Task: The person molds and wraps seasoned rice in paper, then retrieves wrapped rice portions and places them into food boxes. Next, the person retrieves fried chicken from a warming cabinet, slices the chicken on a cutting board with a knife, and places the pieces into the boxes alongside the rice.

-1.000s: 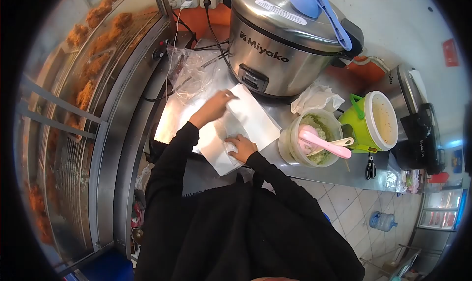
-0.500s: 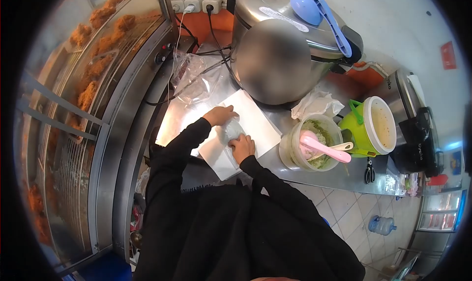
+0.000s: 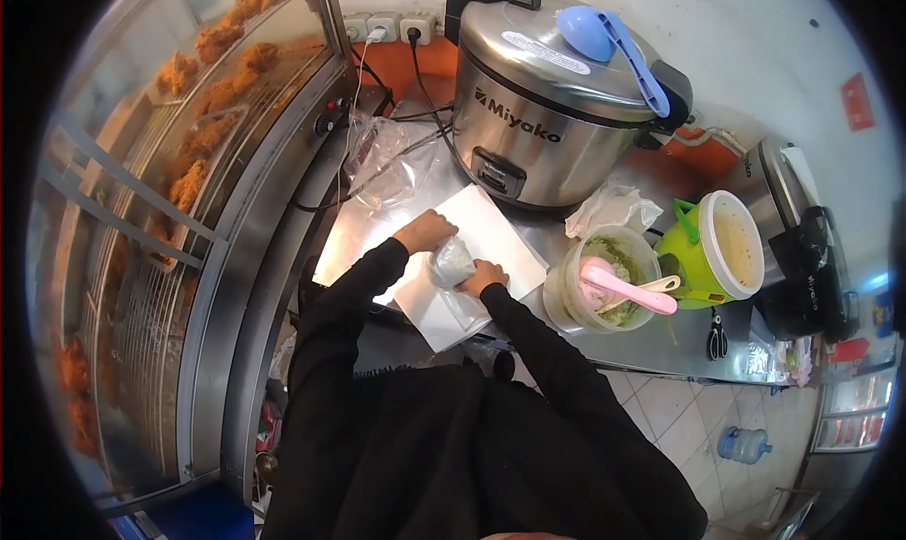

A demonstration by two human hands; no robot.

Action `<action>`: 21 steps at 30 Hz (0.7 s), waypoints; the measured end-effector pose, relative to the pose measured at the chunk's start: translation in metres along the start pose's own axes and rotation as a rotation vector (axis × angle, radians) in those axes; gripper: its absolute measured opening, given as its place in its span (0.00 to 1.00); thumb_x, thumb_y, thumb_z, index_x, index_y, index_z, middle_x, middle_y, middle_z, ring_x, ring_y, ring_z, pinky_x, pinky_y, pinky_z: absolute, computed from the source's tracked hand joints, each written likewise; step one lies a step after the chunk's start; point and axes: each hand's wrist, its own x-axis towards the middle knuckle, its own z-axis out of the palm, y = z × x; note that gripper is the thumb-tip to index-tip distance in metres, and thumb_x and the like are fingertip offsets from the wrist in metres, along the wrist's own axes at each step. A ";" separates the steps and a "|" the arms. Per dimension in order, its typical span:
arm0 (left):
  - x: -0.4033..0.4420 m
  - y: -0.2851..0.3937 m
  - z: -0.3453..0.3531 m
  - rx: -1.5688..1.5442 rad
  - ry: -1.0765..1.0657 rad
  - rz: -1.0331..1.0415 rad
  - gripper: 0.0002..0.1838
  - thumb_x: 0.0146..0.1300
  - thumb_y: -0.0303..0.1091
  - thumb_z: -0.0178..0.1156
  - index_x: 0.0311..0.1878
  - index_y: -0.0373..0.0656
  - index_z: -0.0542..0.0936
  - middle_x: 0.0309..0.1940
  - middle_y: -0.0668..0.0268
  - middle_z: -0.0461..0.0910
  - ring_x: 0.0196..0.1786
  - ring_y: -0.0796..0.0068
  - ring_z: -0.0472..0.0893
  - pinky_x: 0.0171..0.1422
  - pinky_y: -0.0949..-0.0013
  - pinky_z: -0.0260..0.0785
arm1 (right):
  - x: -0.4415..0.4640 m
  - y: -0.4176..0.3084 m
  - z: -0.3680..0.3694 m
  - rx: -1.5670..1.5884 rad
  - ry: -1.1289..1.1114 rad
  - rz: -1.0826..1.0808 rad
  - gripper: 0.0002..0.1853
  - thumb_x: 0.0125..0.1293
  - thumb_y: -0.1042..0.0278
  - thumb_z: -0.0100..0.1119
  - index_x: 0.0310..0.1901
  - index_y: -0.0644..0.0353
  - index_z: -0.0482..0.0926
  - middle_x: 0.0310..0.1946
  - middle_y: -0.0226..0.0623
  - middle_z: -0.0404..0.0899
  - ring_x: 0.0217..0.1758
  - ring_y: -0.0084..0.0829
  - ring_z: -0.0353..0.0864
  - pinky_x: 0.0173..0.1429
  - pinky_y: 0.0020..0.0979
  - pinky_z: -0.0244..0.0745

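Note:
A small clear plastic bag [image 3: 452, 262] filled with something white, probably rice, lies over a stack of white paper sheets [image 3: 497, 236]. My left hand [image 3: 427, 231] grips the bag's upper left side with fingers curled. On the lower right side, my right hand [image 3: 487, 278] holds it too, its fingers closed and partly hidden. The empty end of the bag trails down over the paper toward me. Right of the paper stands a translucent tub [image 3: 562, 299] with green residue inside, a pink spoon [image 3: 628, 286] and a cream-coloured spoon handle [image 3: 661, 286] resting in it.
A big Miyako rice cooker [image 3: 552, 115] stands behind the paper, a blue ladle [image 3: 618, 54] on its lid. At left is a glass display case [image 3: 226, 247] with fried food. Loose plastic bags [image 3: 382, 162], a green bucket [image 3: 687, 257] and scissors [image 3: 717, 335] are on the counter.
The bag now looks rounder and more gathered between my hands. My right hand has turned, its fingers tucked further behind the bag. The camera view has shifted slightly.

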 end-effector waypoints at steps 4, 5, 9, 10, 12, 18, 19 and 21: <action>-0.025 0.008 -0.009 -0.402 -0.171 -0.105 0.10 0.47 0.30 0.51 0.36 0.45 0.70 0.25 0.56 0.75 0.31 0.57 0.75 0.35 0.61 0.65 | -0.007 0.010 0.003 0.022 0.080 -0.221 0.17 0.37 0.59 0.63 0.30 0.55 0.72 0.34 0.36 0.75 0.40 0.41 0.71 0.44 0.37 0.65; -0.033 0.011 -0.009 -0.531 -0.196 -0.125 0.13 0.47 0.28 0.50 0.39 0.45 0.70 0.27 0.55 0.75 0.33 0.56 0.75 0.37 0.61 0.65 | -0.008 0.012 0.001 0.109 0.030 -0.294 0.15 0.38 0.64 0.61 0.30 0.57 0.71 0.33 0.39 0.74 0.39 0.42 0.71 0.42 0.35 0.65; -0.060 0.018 0.007 -0.795 -0.284 -0.123 0.15 0.46 0.29 0.52 0.40 0.40 0.74 0.33 0.56 0.76 0.34 0.63 0.76 0.41 0.66 0.65 | -0.014 0.025 -0.005 0.169 0.112 -0.739 0.09 0.40 0.75 0.53 0.28 0.60 0.70 0.28 0.42 0.73 0.34 0.42 0.71 0.37 0.33 0.66; -0.068 0.031 -0.008 -0.877 -0.314 -0.237 0.12 0.47 0.31 0.53 0.35 0.35 0.76 0.32 0.55 0.77 0.34 0.68 0.76 0.40 0.69 0.65 | -0.021 0.022 -0.014 0.152 0.233 -0.877 0.09 0.39 0.78 0.52 0.27 0.60 0.70 0.24 0.41 0.71 0.31 0.41 0.71 0.34 0.34 0.66; -0.082 0.051 -0.015 -1.224 -0.380 -0.382 0.16 0.48 0.31 0.54 0.41 0.35 0.73 0.35 0.60 0.75 0.38 0.73 0.73 0.42 0.70 0.64 | -0.038 0.019 -0.034 0.224 0.300 -0.943 0.08 0.38 0.78 0.53 0.26 0.61 0.70 0.22 0.40 0.70 0.30 0.40 0.70 0.33 0.33 0.66; -0.092 0.112 -0.004 -2.096 0.140 -0.354 0.25 0.41 0.23 0.57 0.48 0.36 0.66 0.35 0.63 0.73 0.34 0.75 0.72 0.39 0.75 0.65 | -0.064 0.003 -0.056 0.503 0.751 -1.102 0.08 0.38 0.82 0.57 0.23 0.63 0.69 0.19 0.39 0.69 0.24 0.35 0.71 0.28 0.28 0.66; -0.091 0.118 -0.015 -2.212 0.154 -0.324 0.24 0.41 0.22 0.57 0.47 0.36 0.66 0.34 0.63 0.73 0.33 0.76 0.72 0.37 0.75 0.65 | -0.067 0.000 -0.054 0.502 0.737 -1.119 0.08 0.38 0.82 0.57 0.23 0.63 0.69 0.19 0.39 0.69 0.24 0.35 0.71 0.28 0.28 0.66; -0.090 0.130 -0.038 -2.132 0.249 -0.389 0.23 0.40 0.21 0.56 0.44 0.37 0.67 0.32 0.63 0.73 0.32 0.76 0.72 0.35 0.75 0.65 | -0.074 -0.005 -0.048 0.772 0.820 -1.015 0.07 0.40 0.81 0.57 0.24 0.63 0.71 0.23 0.39 0.73 0.26 0.32 0.73 0.32 0.25 0.68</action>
